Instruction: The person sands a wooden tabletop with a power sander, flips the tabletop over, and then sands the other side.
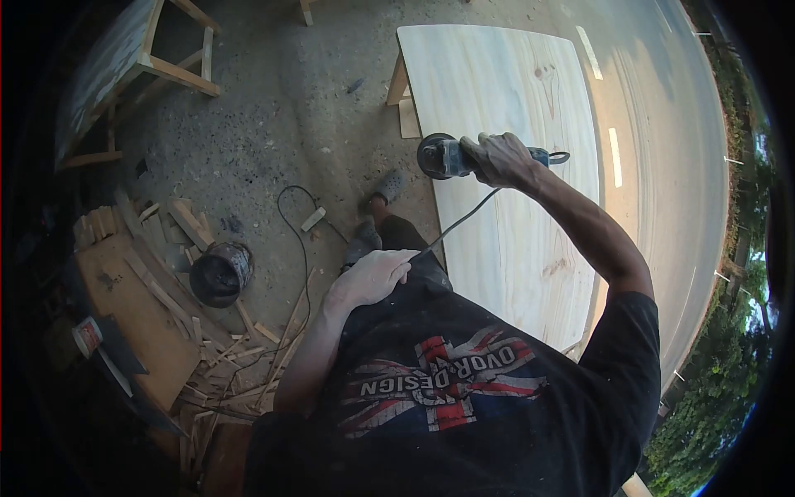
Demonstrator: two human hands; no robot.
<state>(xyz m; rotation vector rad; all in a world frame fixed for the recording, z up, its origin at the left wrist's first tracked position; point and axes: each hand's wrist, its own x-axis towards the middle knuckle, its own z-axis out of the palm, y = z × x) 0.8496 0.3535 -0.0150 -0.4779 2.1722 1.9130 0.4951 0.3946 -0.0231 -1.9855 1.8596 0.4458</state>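
My right hand [501, 159] grips a dark angle grinder [443, 156] by its body, with the disc end at the left edge of a pale wooden board [513, 91]. The board lies flat on a support and reaches from near my body to the far end. A black power cord [464, 219] runs from the grinder down toward me. My left hand [370, 277] rests closed against my thigh, where the cord passes. Whether it holds the cord I cannot tell.
A dark metal bucket [220, 273] stands on the concrete floor to the left, among wood offcuts [224, 364]. A loose cable [294, 240] loops over the floor. A wooden frame stand [141, 79] is at the far left. A road [662, 149] runs along the right.
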